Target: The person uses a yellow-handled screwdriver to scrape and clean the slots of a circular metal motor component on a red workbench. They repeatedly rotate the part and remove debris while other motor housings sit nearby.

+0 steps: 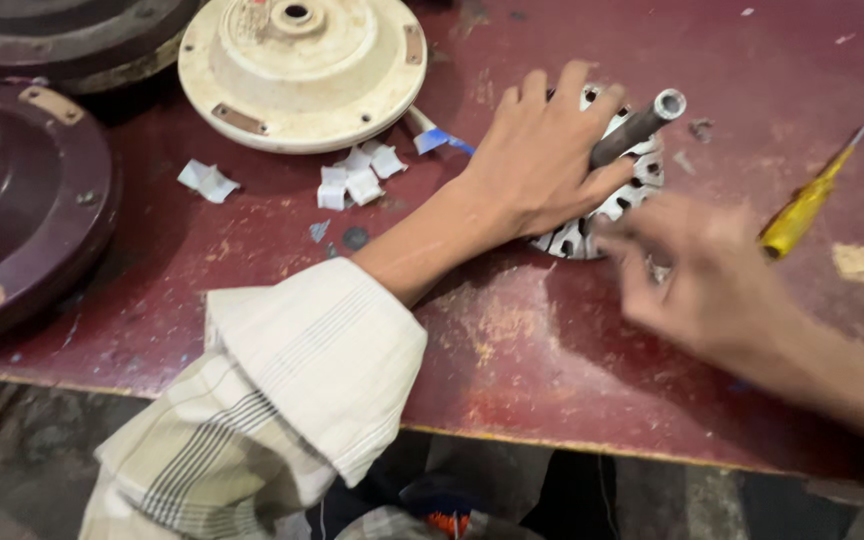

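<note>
My left hand (542, 150) lies palm-down on a round slotted metal core (624, 195) with a grey steel shaft (642, 125) sticking out past my fingers; the hand covers most of the core and holds it on the dark red table (512, 340). My right hand (697, 270), blurred by motion, hovers at the core's near right edge with fingers bent; whether it holds anything is unclear. A yellow-handled screwdriver (802, 205) lies on the table just behind that hand.
A cream round motor cover (302, 70) sits at the back, with small white paper scraps (357, 180) and a blue-white strip (442, 138) beside it. A dark maroon round cover (22, 200) lies far left, another dark disc (62, 40) behind it. The table's front edge runs near me.
</note>
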